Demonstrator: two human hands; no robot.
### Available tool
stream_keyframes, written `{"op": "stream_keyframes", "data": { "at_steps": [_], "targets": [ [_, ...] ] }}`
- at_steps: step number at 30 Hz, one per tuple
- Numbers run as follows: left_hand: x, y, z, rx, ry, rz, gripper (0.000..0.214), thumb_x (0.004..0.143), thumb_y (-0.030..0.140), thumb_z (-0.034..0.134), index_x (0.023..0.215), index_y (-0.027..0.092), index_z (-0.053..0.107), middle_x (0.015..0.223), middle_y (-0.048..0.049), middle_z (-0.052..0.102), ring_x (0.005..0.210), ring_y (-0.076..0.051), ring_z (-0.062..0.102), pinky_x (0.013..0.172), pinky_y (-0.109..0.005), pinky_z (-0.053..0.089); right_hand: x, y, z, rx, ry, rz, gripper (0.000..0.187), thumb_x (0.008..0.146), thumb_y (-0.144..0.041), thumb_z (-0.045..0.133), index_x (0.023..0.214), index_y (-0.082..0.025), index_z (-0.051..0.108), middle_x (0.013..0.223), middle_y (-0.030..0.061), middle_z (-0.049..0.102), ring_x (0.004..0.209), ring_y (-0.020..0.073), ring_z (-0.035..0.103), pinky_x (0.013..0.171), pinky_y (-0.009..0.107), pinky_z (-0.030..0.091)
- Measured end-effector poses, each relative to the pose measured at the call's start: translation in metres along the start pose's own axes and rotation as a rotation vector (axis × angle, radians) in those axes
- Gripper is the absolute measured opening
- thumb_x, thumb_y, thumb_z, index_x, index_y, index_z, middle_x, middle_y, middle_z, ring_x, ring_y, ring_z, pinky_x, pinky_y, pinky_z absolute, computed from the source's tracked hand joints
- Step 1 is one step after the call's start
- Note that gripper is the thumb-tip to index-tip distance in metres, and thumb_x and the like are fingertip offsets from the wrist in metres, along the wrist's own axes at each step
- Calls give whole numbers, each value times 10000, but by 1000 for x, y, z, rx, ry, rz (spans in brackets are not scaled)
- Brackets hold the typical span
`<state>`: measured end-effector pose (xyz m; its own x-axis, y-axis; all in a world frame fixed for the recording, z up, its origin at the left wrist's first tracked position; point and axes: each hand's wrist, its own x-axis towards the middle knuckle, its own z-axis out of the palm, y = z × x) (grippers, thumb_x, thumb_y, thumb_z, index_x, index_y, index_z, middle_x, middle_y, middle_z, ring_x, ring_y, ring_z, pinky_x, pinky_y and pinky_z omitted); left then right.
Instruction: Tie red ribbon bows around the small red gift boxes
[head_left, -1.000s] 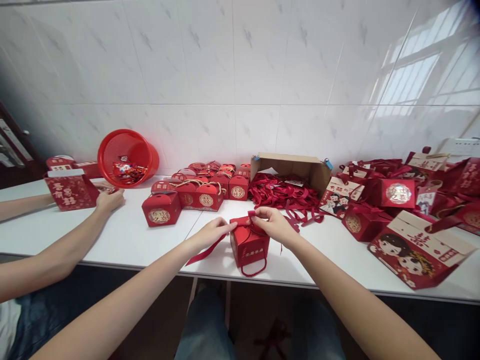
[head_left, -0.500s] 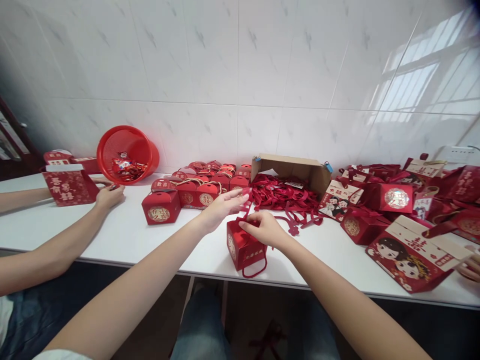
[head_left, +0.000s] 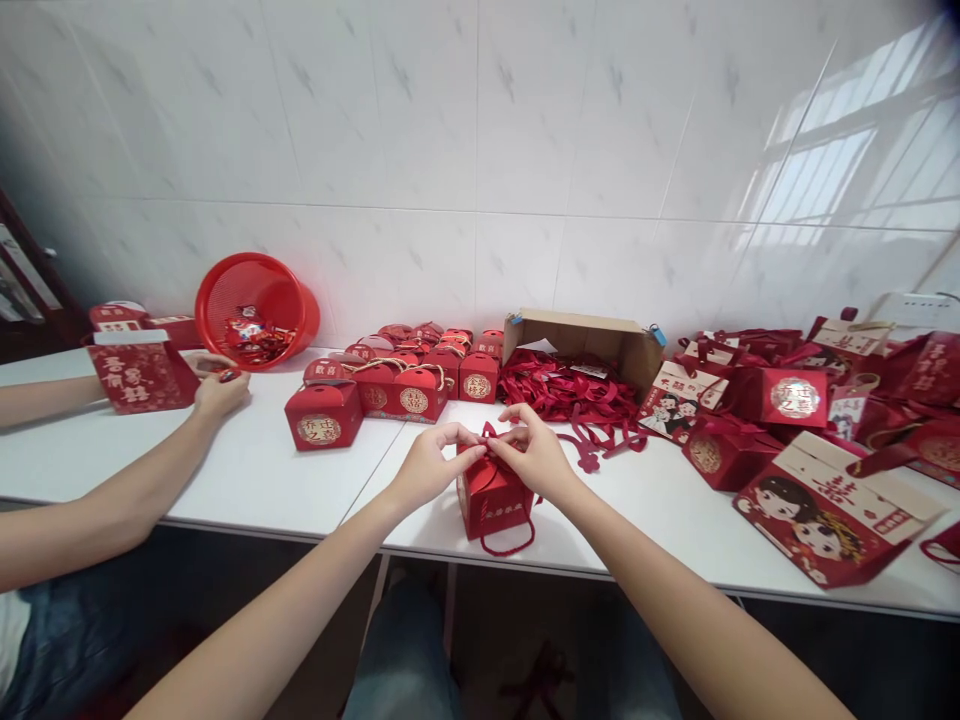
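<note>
A small red gift box [head_left: 495, 505] with gold printing stands near the front edge of the white table [head_left: 300, 495]. A dark red cord [head_left: 510, 550] loops down its front side. Over the lid, my left hand [head_left: 435, 462] pinches a red ribbon [head_left: 489, 430] from the left. My right hand [head_left: 534, 455] is closed on the same ribbon from the right, its thumb and fingertips close to those of the left. The fingers cover part of the ribbon and the box's top.
Several red boxes [head_left: 409, 390] stand by the wall, left of a cardboard box [head_left: 637, 350] spilling red ribbons [head_left: 562, 385]. Bags and boxes [head_left: 795, 395] crowd the right. At left, a co-worker's hands [head_left: 221, 385] are beside a red bag [head_left: 142, 375] and a tipped red basket [head_left: 304, 310].
My left hand has come down to the box top and its fingers have closed on the ribbon. My right hand has shifted slightly. The hand at the far right edge has left view.
</note>
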<state>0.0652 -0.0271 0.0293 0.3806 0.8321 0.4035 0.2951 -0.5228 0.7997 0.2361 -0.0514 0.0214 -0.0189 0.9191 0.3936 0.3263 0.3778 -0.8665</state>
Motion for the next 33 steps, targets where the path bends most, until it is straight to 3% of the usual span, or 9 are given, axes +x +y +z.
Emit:
{"op": "stream_keyframes", "data": {
  "at_steps": [4,11,14,17,21,26,29,33],
  "targets": [
    [3,-4,7,-50,1,36,147,687,280,663,707,158,584,757,-30,652,773,-178,624,764,-306,487,-1,-2,0,-113,-9,-83,66,781,-219,579,827,-186,612,774,35,696,693,163,628,640,269,455],
    [3,-4,10,-22,91,49,38,672,181,620,661,160,591,714,-26,645,753,-173,618,764,-309,479,-5,-8,-6,-351,-43,-216,102,767,-205,663,859,-190,704,834,57,665,789,190,609,723,309,459],
    [3,-6,11,-46,104,35,64,680,204,632,658,160,593,727,-37,654,768,-185,630,768,-324,488,-6,-4,-5,-417,-12,-213,81,795,-177,631,800,-172,712,804,65,604,764,185,575,713,318,449],
    [3,-8,12,-119,103,39,90,684,219,649,656,160,585,724,-37,654,755,-182,638,762,-331,506,-5,-1,-3,-422,-11,-172,100,803,-208,616,761,-174,701,866,77,586,882,218,548,807,367,427],
    [3,-9,11,-219,41,70,96,701,221,653,660,165,588,783,-54,675,890,-205,650,839,-360,511,-2,0,-6,-242,-103,6,140,790,-281,617,719,-190,695,1118,90,569,1111,261,482,967,437,326],
    [7,-16,13,-286,10,74,101,717,233,645,677,167,580,787,-61,661,989,-228,627,864,-381,508,-5,1,-8,296,-300,123,309,721,-484,671,720,-180,724,1360,83,460,1208,280,449,1012,404,296],
    [7,-20,15,-321,79,30,158,690,251,677,754,171,557,797,-34,641,882,-193,643,823,-362,521,-8,4,-4,482,-242,186,342,644,-521,728,721,-188,733,1388,76,439,1229,286,434,1007,385,314],
    [0,-14,9,-252,127,35,173,724,304,659,805,167,592,864,-43,651,876,-181,629,847,-351,503,-11,6,0,449,-122,229,357,593,-537,755,674,-189,733,1322,97,506,1230,287,431,1017,384,303]
  ]
}}
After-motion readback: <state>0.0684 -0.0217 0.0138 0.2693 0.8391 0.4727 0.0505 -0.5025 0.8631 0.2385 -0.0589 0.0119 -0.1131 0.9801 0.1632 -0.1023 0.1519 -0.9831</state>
